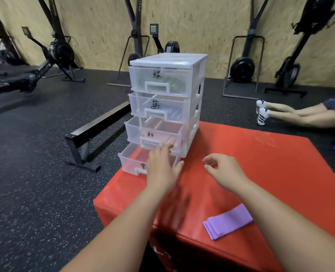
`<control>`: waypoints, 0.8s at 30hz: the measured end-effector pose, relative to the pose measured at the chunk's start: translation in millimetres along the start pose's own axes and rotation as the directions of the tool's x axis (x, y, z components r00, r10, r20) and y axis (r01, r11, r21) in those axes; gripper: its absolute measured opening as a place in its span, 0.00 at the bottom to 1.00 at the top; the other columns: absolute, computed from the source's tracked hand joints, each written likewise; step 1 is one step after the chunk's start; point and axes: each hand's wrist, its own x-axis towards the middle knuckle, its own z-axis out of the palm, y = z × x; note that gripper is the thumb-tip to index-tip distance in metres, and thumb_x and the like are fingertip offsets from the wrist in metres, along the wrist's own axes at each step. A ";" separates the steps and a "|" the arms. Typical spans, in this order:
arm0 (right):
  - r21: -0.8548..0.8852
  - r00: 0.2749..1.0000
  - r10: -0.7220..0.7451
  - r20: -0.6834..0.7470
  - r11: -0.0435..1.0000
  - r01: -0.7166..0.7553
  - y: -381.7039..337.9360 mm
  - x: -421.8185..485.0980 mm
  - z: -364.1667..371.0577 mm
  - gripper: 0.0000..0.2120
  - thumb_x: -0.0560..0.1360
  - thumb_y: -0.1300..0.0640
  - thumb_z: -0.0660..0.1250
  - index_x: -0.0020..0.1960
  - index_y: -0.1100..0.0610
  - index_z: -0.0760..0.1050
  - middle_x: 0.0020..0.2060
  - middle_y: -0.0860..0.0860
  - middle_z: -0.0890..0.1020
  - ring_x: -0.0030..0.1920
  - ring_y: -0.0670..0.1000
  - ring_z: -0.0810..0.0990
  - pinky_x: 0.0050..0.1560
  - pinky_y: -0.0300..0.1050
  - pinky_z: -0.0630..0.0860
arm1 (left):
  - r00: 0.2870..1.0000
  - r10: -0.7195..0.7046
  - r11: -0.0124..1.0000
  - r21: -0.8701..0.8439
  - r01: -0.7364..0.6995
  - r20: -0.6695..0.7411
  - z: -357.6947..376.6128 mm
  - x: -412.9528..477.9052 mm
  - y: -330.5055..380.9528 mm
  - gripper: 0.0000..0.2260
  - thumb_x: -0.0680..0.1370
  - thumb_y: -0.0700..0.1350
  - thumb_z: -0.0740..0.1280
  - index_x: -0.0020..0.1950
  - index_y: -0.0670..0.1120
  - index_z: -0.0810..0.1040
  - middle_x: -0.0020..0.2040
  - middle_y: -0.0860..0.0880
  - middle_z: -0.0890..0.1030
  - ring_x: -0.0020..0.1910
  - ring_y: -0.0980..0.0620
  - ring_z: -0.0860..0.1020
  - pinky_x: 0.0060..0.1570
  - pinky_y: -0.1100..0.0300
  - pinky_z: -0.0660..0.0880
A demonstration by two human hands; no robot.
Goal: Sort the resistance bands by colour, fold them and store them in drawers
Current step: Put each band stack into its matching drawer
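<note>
While the big red padded surface [260, 173] carries everything, a clear plastic four-drawer tower [168, 61] sits at its far left corner with the bottom drawer [129, 160] pulled out. Over that drawer's front is the left hand [160, 171], fingers straight, grip released. Nearby the right hand [223, 169] hovers loosely curled, holding nothing. A folded purple resistance band [227, 222] lies flat on the surface, just beside the right forearm.
</note>
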 end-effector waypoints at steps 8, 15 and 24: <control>-0.047 0.985 0.161 0.069 0.986 -0.158 63.7 -71.6 -3.8 0.12 0.74 0.56 0.75 0.57 0.50 0.84 0.49 0.48 0.87 0.47 0.49 0.84 0.53 0.42 0.77 | 0.862 0.232 0.972 -0.132 -0.193 0.452 40.7 -66.1 37.0 0.19 0.75 0.53 0.75 0.65 0.53 0.79 0.53 0.54 0.81 0.52 0.50 0.79 0.59 0.47 0.76; -0.141 0.917 0.391 -0.072 0.906 -0.398 108.5 -114.7 14.3 0.26 0.76 0.50 0.71 0.72 0.55 0.74 0.59 0.58 0.81 0.60 0.62 0.79 0.64 0.53 0.75 | 0.717 0.212 0.976 -0.106 -0.191 0.664 60.8 -99.4 45.3 0.18 0.77 0.54 0.75 0.66 0.52 0.80 0.55 0.51 0.83 0.52 0.49 0.80 0.57 0.51 0.77; -0.112 0.855 0.500 -0.139 0.849 -0.516 102.1 -145.4 33.6 0.11 0.76 0.48 0.69 0.58 0.48 0.79 0.55 0.53 0.79 0.60 0.60 0.76 0.60 0.55 0.75 | 0.716 0.207 0.978 -0.154 -0.140 0.667 71.6 -104.6 34.0 0.20 0.73 0.51 0.77 0.64 0.55 0.81 0.51 0.55 0.81 0.47 0.54 0.78 0.51 0.57 0.76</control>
